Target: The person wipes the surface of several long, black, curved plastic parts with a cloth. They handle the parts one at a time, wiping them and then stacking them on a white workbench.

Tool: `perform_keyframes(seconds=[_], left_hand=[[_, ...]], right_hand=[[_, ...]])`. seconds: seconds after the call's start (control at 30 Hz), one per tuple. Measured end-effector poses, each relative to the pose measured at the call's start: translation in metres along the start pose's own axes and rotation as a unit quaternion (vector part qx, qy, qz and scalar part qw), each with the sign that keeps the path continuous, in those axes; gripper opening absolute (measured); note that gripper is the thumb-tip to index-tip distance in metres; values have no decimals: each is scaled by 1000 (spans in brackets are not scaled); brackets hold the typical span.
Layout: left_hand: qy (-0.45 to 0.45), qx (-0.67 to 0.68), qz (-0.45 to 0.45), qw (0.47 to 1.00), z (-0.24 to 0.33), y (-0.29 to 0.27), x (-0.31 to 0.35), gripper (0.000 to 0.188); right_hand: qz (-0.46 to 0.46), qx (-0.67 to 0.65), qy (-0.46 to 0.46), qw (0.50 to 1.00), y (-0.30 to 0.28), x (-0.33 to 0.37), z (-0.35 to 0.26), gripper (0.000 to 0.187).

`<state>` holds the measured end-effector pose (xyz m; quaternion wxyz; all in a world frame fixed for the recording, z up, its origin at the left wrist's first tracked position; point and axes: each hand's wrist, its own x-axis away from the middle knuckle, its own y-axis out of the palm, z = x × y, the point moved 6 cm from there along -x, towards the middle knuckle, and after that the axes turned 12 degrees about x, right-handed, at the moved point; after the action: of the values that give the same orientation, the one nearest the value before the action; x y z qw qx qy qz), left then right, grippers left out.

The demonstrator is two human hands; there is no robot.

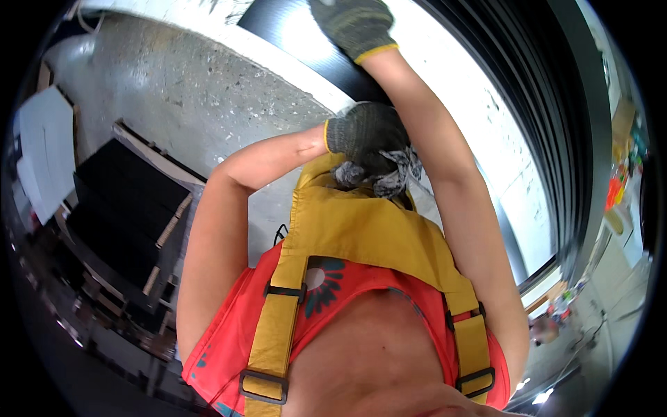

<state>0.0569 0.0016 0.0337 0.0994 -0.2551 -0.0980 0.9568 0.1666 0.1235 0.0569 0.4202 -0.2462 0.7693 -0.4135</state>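
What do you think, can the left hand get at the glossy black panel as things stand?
Probably yes: the left hand is close beside the near end of the glossy black panel, with nothing visible between them. The right hand is farther up, out of the way.

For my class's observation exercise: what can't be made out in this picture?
Head view:
Right hand: partly cut off by the top edge.
Left hand: whether it grips the grey cloth is hidden beneath it.
Black panel: upper end cut off likewise.
Items far right: blurred, too small.
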Motion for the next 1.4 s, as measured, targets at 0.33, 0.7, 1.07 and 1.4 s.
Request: perform_keyframes(seconds=[0.33, 0.7, 1.07, 1.4], left_hand=[[-105, 263, -46, 958, -23, 18, 31, 47], [-155, 28, -128, 979, -24, -2, 22, 36], [-265, 24, -105, 958, 0, 26, -36, 32], [-290, 58, -249, 922, 9, 101, -112, 30]], right_hand=[[-128, 124, 97, 979, -144, 164, 112, 18], [-70, 104, 76, 989, -90, 131, 88, 15], [-23, 204, 213, 955, -251, 320, 235, 18], [-71, 294, 338, 891, -293, 402, 298, 15]])
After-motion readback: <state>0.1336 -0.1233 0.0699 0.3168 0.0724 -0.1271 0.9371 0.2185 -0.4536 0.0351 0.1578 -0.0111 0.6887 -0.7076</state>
